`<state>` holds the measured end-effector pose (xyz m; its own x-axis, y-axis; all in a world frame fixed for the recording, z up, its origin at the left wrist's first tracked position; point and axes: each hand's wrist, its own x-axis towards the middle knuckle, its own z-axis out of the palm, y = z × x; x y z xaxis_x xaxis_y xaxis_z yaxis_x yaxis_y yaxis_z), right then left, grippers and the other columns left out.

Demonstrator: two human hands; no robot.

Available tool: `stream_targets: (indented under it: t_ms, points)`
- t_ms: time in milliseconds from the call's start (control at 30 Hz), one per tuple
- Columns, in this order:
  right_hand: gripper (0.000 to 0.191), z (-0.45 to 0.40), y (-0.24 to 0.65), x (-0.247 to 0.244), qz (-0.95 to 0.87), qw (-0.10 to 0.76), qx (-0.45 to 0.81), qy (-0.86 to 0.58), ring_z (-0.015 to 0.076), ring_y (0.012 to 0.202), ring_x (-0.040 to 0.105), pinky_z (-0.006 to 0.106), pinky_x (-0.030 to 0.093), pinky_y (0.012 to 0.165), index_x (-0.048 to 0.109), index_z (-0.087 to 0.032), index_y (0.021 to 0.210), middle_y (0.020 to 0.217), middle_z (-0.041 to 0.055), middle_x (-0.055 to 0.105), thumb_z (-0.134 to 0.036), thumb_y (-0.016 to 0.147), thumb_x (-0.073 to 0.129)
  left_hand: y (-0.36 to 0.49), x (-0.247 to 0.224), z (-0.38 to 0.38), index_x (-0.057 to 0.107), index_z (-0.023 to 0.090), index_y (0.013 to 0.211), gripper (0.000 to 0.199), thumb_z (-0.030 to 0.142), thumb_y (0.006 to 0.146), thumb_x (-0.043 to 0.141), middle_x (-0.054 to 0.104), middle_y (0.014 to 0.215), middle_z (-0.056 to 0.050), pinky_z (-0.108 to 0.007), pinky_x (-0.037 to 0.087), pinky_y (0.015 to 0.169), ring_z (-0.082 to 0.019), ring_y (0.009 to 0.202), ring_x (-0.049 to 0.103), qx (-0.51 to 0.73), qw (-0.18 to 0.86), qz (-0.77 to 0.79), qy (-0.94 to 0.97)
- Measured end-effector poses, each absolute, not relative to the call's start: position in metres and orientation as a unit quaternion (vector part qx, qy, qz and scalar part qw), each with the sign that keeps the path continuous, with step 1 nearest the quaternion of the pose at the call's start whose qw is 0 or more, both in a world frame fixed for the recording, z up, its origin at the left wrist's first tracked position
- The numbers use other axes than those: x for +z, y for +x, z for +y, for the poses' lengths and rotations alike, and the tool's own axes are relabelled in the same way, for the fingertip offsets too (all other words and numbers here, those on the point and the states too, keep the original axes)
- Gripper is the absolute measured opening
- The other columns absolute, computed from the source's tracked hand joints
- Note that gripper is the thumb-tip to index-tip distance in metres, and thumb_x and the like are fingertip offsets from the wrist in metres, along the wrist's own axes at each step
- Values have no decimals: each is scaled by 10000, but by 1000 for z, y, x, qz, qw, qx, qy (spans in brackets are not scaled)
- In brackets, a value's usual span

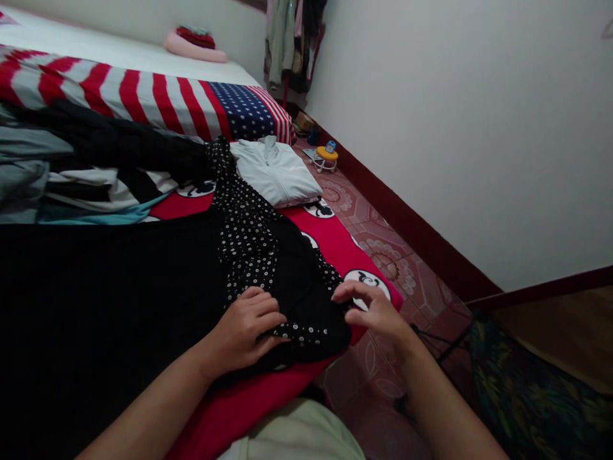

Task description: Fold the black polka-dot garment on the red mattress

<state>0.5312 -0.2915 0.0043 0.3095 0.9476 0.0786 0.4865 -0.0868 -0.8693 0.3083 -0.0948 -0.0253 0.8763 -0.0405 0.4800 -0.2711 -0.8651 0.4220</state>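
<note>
A black garment with white-dotted sheer parts lies spread over a red bed cover. My left hand rests on it, fingers lightly bent and thumb apart, with a dotted strip running out from beneath. At the garment's right edge is my right hand, its thumb and forefinger curved with a gap between them; it appears to hold nothing. Whether its fingertips touch the dotted cloth beside them I cannot tell.
Beyond the garment lies a folded pale shirt. Heaped clothes are at the left. Behind stands another bed with a stars-and-stripes cover. A small yellow-topped stool stands on the tiled floor by the wall.
</note>
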Motion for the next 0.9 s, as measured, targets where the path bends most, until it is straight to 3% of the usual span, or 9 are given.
stream_targets:
  t_ms: [67, 133, 233, 333, 400, 600, 733, 833, 900]
  points:
    - [484, -299, 524, 10, -563, 381, 345, -647, 212, 981, 612, 333, 455, 888, 689, -220, 1030, 1042, 48, 677, -430, 628, 857, 309, -22, -94, 614, 191, 928, 72, 252, 894, 598, 623, 801, -19, -369, 384, 822, -164, 777, 556, 241, 272, -76, 928]
    - [529, -301, 518, 10, -591, 352, 344, -639, 224, 1026, 588, 346, 434, 922, 705, -217, 989, 1087, 55, 668, -442, 551, 896, 310, -18, -93, 612, 186, 907, 63, 247, 891, 609, 630, 792, -15, -360, 389, 830, -157, 774, 566, 253, 292, -68, 920]
    - [295, -301, 513, 5, -603, 363, 322, -633, 211, 980, 574, 347, 426, 898, 692, -194, 793, 954, 48, 671, -453, 706, 803, 312, -12, -90, 609, 181, 875, 79, 257, 892, 619, 634, 751, -1, -348, 397, 830, -148, 750, 582, 272, 300, -48, 913]
    - [350, -301, 513, 0, -585, 402, 320, -627, 193, 859, 561, 330, 437, 816, 615, -188, 651, 712, 22, 589, -472, 854, 644, 319, -9, -84, 624, 186, 876, 124, 309, 891, 630, 661, 757, 6, -348, 398, 828, -149, 740, 602, 272, 282, -10, 920]
    - [377, -302, 514, -3, -570, 398, 292, -657, 181, 797, 542, 315, 431, 760, 563, -190, 611, 686, 16, 548, -454, 878, 603, 327, -10, -82, 641, 194, 869, 171, 364, 881, 639, 683, 780, 1, -356, 396, 813, -166, 754, 615, 252, 252, 27, 934]
    - [336, -301, 503, -5, -536, 201, 134, -809, 133, 653, 487, 273, 350, 622, 414, -194, 541, 679, -12, 490, -254, 805, 614, 339, -18, -88, 672, 201, 921, 291, 482, 849, 644, 680, 864, -36, -377, 413, 817, -218, 849, 611, 227, 176, 107, 952]
    - [99, -295, 496, 6, -513, 143, 125, -837, 146, 688, 533, 277, 366, 636, 575, -196, 702, 765, -5, 571, -198, 727, 671, 312, -6, -83, 648, 197, 991, 311, 460, 941, 490, 653, 1006, -60, -352, 435, 843, -221, 957, 602, 283, 204, 199, 916]
    - [261, -287, 491, 11, -508, 221, 150, -819, 173, 818, 588, 296, 428, 757, 635, -209, 994, 903, 12, 641, -212, 742, 700, 288, 7, -74, 658, 205, 825, 414, 518, 947, 416, 657, 849, -51, -348, 431, 721, -242, 827, 619, 212, 163, 321, 909]
    - [320, -279, 488, 11, -493, 276, 171, -807, 178, 864, 608, 300, 452, 794, 630, -216, 1073, 954, 20, 665, -270, 768, 710, 278, 11, -70, 673, 222, 775, 483, 595, 921, 403, 657, 789, -40, -329, 401, 625, -234, 722, 620, 133, 169, 356, 909]
